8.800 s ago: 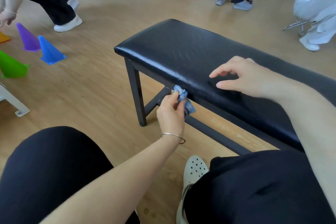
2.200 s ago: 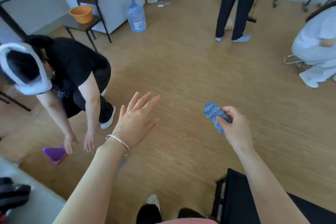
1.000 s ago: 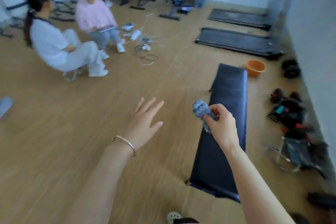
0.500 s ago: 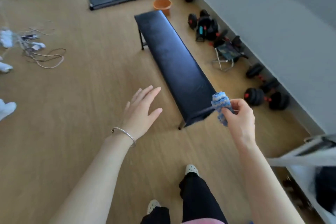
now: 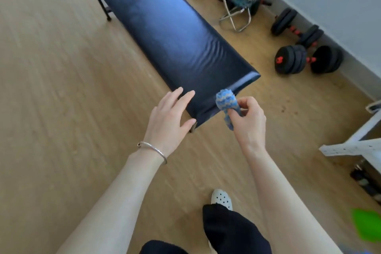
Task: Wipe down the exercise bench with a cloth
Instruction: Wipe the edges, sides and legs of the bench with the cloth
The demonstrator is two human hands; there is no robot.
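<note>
- Bench (image 5: 175,33): long black padded top running away from the viewer, with its near end just in front of both hands.
- Right hand (image 5: 249,123): fingers curled, pinching a bunched blue cloth (image 5: 225,102) held up at the bench's near end. The cloth does not appear to be pressed to the padding.
- Left hand (image 5: 169,121): open with straight fingers, holding nothing, hovering at the near left corner of the bench. Contact with the bench cannot be confirmed.
- Dumbbells (image 5: 305,57) and a folding stool (image 5: 239,2): on the floor to the right of the bench, well apart from the hands.
- Progress (judgement): wiping of this bench seems not yet begun. No damp streak shows on the top. The full length of the padding, its edges and the frame remain.
</note>
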